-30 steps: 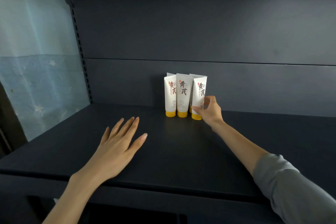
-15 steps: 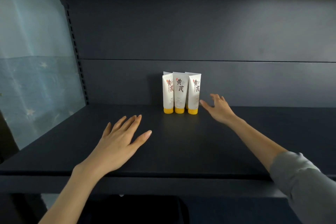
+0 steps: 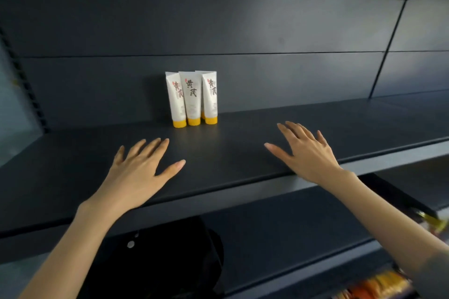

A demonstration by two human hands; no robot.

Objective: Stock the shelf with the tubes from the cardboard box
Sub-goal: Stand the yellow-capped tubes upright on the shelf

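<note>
Several white tubes (image 3: 192, 98) with orange caps and black lettering stand upright, cap down, in a tight cluster at the back of the dark shelf (image 3: 243, 153). My left hand (image 3: 142, 172) lies flat on the shelf near its front edge, fingers spread, holding nothing. My right hand (image 3: 305, 150) hovers over the shelf's front right, fingers straight and spread, empty, well clear of the tubes. The cardboard box is out of view.
The dark back panel (image 3: 243, 31) rises behind the tubes. A lower shelf (image 3: 279, 238) sits beneath, with a black object (image 3: 170, 250) below it and colourful packages (image 3: 379, 284) at the bottom right.
My right hand let go of the rightmost tube and drew back toward the shelf's front edge. The view swung right and down; the left hand stayed flat.
</note>
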